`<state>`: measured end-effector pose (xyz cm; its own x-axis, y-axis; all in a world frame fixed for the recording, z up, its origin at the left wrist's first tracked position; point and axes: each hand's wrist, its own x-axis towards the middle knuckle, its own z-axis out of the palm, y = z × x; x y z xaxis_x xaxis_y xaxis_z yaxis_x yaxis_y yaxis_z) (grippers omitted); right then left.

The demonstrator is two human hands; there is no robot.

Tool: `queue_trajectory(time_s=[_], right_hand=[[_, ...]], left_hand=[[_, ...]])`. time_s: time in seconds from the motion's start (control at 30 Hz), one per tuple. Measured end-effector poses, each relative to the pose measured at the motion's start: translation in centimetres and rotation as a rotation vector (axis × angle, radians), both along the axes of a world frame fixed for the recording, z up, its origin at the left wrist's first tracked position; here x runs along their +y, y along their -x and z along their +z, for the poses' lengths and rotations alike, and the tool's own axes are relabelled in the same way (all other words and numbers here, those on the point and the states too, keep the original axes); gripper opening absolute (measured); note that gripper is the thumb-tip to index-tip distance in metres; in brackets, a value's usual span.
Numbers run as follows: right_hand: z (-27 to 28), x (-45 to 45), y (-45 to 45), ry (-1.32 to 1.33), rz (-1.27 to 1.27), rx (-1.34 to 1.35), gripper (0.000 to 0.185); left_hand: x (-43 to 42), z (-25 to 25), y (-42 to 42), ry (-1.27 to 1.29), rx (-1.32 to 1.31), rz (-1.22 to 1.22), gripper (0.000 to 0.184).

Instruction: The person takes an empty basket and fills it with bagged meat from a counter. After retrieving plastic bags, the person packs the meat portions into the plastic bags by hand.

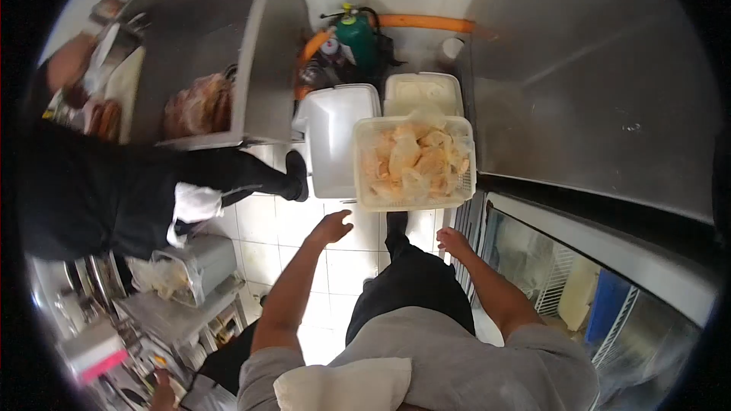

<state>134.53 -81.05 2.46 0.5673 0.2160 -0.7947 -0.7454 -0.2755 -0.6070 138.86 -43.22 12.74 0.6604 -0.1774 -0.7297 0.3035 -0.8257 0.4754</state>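
Observation:
A white plastic basket holds clear bags of pale orange food and rests on white lidded containers. My left hand is in the air just below and left of the basket, fingers curved and apart, with nothing in it. On the other side, my right hand hangs below the basket's right corner, near the open fridge, touching nothing; its fingers look partly curled, apart and without an object.
A co-worker in black stands at the left, one shoe near the white bin. Another person's hand shows at lower left. The glass fridge door is at right. A green sprayer stands behind the containers.

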Motion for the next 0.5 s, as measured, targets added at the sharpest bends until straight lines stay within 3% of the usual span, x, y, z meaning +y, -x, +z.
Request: queue_trajectory(time_s=[0.07,0.17,0.23,0.27,0.3,0.33,0.37,0.43,0.47,0.5], right_hand=[[2.4,0.5,-0.4,0.024,0.076,-0.001,0.023],[3.6,0.7,0.0,0.139,0.287,-0.051,0.027],[0.1,-0.3,2.1,0.111,0.230,-0.075,0.026],[0.2,-0.2,2.9,0.115,0.260,-0.085,0.026],[0.3,0.0,4.5,0.128,0.325,-0.151,0.027],[0.4,-0.2,6.8,0.148,0.394,-0.206,0.028],[0.7,-0.9,9.2,0.172,0.468,-0.251,0.029],[1.6,-2.7,13.3,0.217,0.620,-0.342,0.032],[0.9,0.0,7.9,0.216,0.669,-0.501,0.034],[0.8,0.1,8.1,0.227,0.756,-0.510,0.036]], left_hand=[[-1.3,7.9,-0.9,0.043,-0.168,-0.209,0.048],[-4.8,25.0,-1.5,0.252,-0.423,-0.235,0.041],[-7.3,35.2,0.4,0.500,-0.420,-0.116,0.033],[-8.4,40.1,2.6,0.724,-0.215,0.124,0.032],[-9.0,43.5,5.2,0.894,-0.074,0.250,0.031],[-9.0,46.2,7.8,0.984,-0.178,0.176,0.032],[-9.9,49.3,10.6,0.753,-0.345,0.094,0.028],[-11.0,51.0,15.6,0.771,-0.627,-0.129,0.028],[-11.8,51.8,17.7,0.780,-0.747,-0.231,0.028],[-12.5,51.6,19.6,0.800,-0.796,-0.268,0.028]])
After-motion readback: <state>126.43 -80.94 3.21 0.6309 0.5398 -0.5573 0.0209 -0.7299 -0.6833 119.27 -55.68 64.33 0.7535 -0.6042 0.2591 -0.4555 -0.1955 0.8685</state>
